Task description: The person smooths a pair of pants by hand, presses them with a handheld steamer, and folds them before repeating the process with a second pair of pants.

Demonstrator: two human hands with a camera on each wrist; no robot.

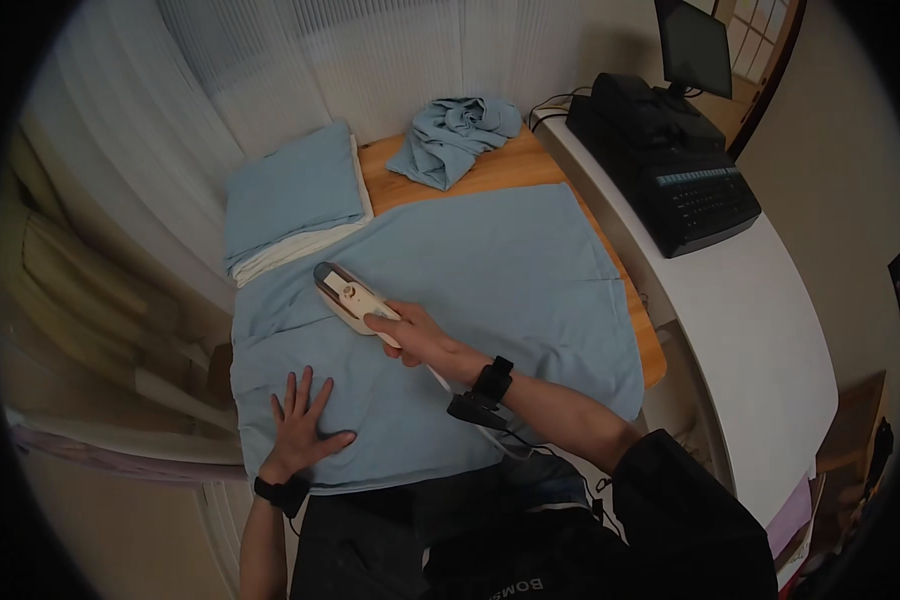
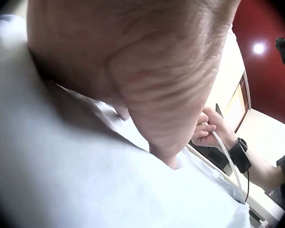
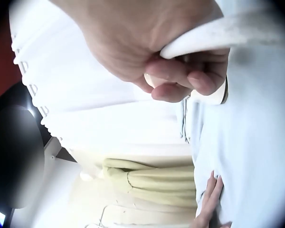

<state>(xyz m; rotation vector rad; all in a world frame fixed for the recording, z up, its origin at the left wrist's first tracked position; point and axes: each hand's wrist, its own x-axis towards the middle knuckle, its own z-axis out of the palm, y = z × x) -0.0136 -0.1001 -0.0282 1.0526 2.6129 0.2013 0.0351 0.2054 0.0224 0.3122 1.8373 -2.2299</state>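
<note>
A cream handheld garment steamer (image 1: 355, 300) with a dark tip is in my right hand (image 1: 415, 335), fingers curled round its handle. Its head overlaps the light blue cloth (image 1: 480, 265) spread over the table. From the right wrist view, a white cord (image 3: 213, 35) runs out of the handle past my palm. My left hand (image 1: 300, 430) rests on the near left part of the same cloth, fingers spread and straight. Close up in the left wrist view, the heel of that hand (image 2: 166, 95) fills much of the picture and hides most of its fingers.
Folded blue and white cloth (image 1: 295, 195) lies at the back left, and a crumpled blue cloth (image 1: 455, 140) at the back of the wooden table (image 1: 530, 165). To the right, a white counter (image 1: 760, 330) carries a black keyboard-like machine (image 1: 695, 195). Curtains (image 1: 120, 130) hang at the left.
</note>
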